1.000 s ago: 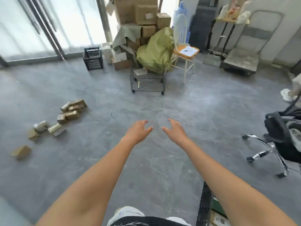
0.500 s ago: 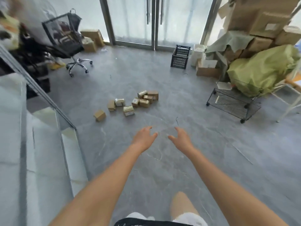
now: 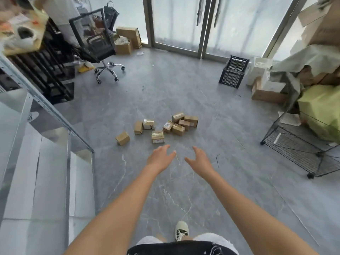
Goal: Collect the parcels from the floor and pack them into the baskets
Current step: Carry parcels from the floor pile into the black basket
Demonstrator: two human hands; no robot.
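Note:
Several small brown cardboard parcels lie scattered on the grey floor ahead of me, one parcel set apart at the left. My left hand and my right hand reach forward side by side, fingers spread and empty, just short of the nearest parcel. A black wire basket on wheels stands at the right, and a black plastic crate sits farther back near the glass doors.
A glass railing and steps run along my left. An office chair and cluttered shelves stand at the back left. Cardboard boxes and a green sack pile up at the right. My shoe is on the floor below.
My view has swung left and moved closer, so the parcels now lie straight ahead and nearer. Both hands stay stretched forward, empty and spread.

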